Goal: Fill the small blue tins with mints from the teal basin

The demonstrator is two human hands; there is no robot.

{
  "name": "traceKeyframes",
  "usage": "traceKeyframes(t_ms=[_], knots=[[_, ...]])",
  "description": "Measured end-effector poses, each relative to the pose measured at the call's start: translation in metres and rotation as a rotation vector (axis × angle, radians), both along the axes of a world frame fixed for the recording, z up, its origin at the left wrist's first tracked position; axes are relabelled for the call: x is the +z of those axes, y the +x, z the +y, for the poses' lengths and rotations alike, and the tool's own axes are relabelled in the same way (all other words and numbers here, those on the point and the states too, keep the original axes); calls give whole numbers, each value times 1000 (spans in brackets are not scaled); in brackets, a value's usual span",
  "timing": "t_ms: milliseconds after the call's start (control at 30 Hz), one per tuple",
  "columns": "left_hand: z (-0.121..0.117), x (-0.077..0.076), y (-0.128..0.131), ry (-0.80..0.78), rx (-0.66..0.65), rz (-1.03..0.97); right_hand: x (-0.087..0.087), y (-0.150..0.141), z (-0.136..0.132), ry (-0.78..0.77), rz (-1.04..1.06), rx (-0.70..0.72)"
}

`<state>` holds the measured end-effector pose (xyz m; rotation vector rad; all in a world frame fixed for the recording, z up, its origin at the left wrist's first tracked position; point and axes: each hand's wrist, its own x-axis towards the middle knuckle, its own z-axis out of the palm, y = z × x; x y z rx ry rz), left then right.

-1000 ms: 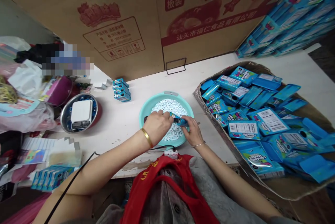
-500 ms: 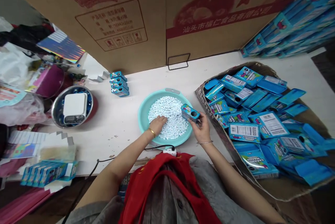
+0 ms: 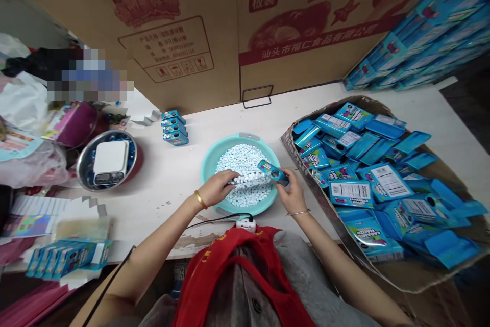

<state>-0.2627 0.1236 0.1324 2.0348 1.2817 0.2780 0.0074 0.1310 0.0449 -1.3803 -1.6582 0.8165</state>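
Note:
My right hand (image 3: 291,195) grips a small blue tin (image 3: 273,173) above the right rim of a turquoise plastic basin (image 3: 209,164). My left hand (image 3: 215,189) reaches across the basin, holding a long, narrow row of white mints (image 3: 248,179) that runs towards the tin. I cannot tell what carries the row. Loose white mints (image 3: 245,199) fill the basin beneath both hands. My left hand partly hides the row's near end, and my right fingers cover part of the tin.
Several blue tins (image 3: 174,128) stand stacked behind the basin. A large carton (image 3: 291,151) of blue packs lies to the right. A digital scale (image 3: 110,162) sits in a steel bowl (image 3: 82,169) on the left. A power strip (image 3: 245,223) lies near the table's front edge.
My left hand has risen from the mints and now holds a row of them. The tin in my right hand has turned and sits slightly lower, with the row pointing at it.

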Motion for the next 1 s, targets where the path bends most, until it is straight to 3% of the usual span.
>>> traceKeyframes(t_ms=[100, 233, 400, 500, 567, 633, 700, 767, 833, 900, 1000], knots=[[8, 40, 10, 1, -77, 185, 0, -10, -4, 90, -65, 90], [14, 77, 37, -31, -152, 527, 0, -23, -10, 165, -100, 173], [9, 110, 77, 14, -215, 797, -4, -33, -15, 164, -97, 211], [7, 115, 81, 58, -237, 791, -7, -34, -16, 147, -69, 191], [10, 104, 67, 107, -166, 752, -8, -31, -16, 131, -49, 162], [17, 78, 44, 151, -23, 718, -7, -27, -14, 105, -27, 126], [25, 38, 20, 139, 108, 702, -5, -20, -12, 70, -1, 76], [30, -7, 5, 52, 148, 680, -2, -13, -9, 30, 23, 12], [28, -49, 3, -17, 138, 616, 1, -6, -5, 2, 54, -48], [21, -79, 14, -48, 115, 535, 4, 0, -3, -11, 91, -88], [7, -102, 36, -77, 87, 433, 5, 5, 0, -33, 130, -139]])
